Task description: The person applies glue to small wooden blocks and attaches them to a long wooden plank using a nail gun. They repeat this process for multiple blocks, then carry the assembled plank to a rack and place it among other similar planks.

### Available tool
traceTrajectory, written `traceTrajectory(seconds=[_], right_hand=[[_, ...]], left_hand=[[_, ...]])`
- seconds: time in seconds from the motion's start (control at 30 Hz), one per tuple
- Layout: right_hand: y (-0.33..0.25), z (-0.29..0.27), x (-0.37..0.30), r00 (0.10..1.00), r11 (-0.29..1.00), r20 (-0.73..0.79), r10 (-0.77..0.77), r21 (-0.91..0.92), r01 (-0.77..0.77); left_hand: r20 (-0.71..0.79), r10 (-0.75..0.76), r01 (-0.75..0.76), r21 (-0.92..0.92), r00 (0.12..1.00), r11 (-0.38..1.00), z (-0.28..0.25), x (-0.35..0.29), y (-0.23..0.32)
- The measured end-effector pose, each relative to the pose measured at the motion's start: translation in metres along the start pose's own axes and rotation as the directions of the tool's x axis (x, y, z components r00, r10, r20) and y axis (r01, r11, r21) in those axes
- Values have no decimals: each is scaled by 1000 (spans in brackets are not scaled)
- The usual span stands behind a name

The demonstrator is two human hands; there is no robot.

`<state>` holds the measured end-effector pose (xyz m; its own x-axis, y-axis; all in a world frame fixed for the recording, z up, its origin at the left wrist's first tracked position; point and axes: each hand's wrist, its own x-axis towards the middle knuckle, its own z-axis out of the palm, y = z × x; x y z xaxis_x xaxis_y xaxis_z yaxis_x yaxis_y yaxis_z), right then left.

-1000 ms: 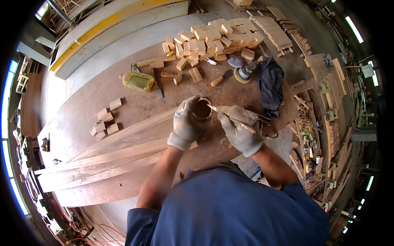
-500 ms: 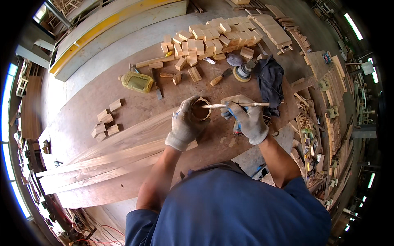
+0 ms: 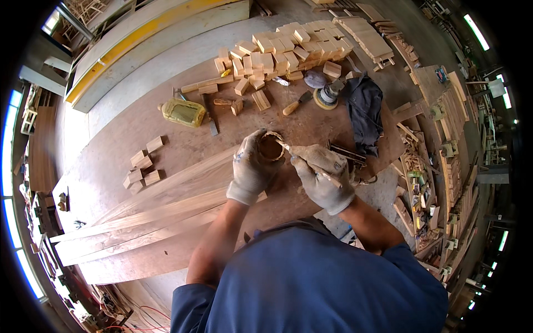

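My gloved left hand [image 3: 248,169] is wrapped around a small round tub [image 3: 271,146] with a crusted, pale rim and a brown inside. In my gloved right hand [image 3: 323,176] is a thin wooden stick [image 3: 286,147], its pale tip at the right edge of the tub's rim. The stick slants back through the fingers, and part of it is hidden by the glove. Both hands are above the brown worktable [image 3: 222,130], close to my body. Whether the stick's tip touches the rim, I cannot tell.
Long boards [image 3: 144,216] lie at the left, with several small blocks [image 3: 143,162] beyond them. Farther back are a yellowish bottle [image 3: 183,113], a wooden-handled chisel [image 3: 297,104], a sander [image 3: 327,95], a dark cloth [image 3: 365,111] and a big stack of wooden blocks [image 3: 288,50].
My right hand has moved left and turned, tilting the stick from nearly level to slanting. The stick's tip has shifted from over the opening to the rim's right side. The left hand keeps the tub.
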<state>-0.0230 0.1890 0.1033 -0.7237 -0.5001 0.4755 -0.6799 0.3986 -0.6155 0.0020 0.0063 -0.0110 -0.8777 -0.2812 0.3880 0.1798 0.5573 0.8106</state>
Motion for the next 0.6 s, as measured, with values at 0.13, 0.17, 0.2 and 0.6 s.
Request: traceTrajectory(seconds=[0.13, 0.17, 0.2, 0.6], right_hand=[[5, 10, -7, 999, 999, -18, -28, 38, 29], [6, 11, -7, 999, 998, -19, -30, 56, 31], [6, 11, -7, 999, 997, -19, -32, 74, 34], [27, -26, -4, 924, 789, 217, 314, 481, -381]], left_hand=[[-11, -13, 13, 8, 1000, 1000, -1, -1, 0], [-13, -22, 22, 4, 1000, 1000, -1, -2, 0], [-5, -37, 37, -15, 999, 999, -3, -1, 0], [90, -64, 72, -91, 994, 993, -11, 1, 1]])
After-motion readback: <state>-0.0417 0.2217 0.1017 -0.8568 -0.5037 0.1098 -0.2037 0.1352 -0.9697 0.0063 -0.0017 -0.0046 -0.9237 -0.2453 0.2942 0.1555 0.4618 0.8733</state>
